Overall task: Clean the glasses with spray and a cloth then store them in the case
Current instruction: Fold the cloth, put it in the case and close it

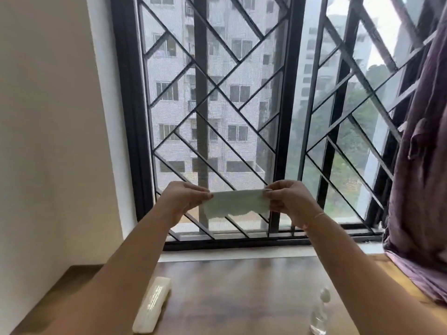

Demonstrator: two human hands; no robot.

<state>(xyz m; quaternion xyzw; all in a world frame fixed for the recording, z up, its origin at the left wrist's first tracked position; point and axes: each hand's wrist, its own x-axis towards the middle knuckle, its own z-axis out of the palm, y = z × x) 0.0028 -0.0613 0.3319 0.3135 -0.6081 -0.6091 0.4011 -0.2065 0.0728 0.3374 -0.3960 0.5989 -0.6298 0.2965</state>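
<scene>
A pale green cloth (235, 204) is stretched flat in the air in front of the window, folded into a strip. My left hand (183, 199) pinches its left end and my right hand (290, 201) pinches its right end. Below, on the wooden table (237, 298), a whitish translucent glasses case (152, 305) lies shut at the left, partly behind my left forearm. A clear spray bottle (320, 313) stands at the lower right, blurred. The glasses themselves are not visible.
A barred window (217, 105) with a dark frame rises behind the table. A purple curtain (420, 177) hangs at the right and drapes onto the table's right edge. A white wall closes the left side.
</scene>
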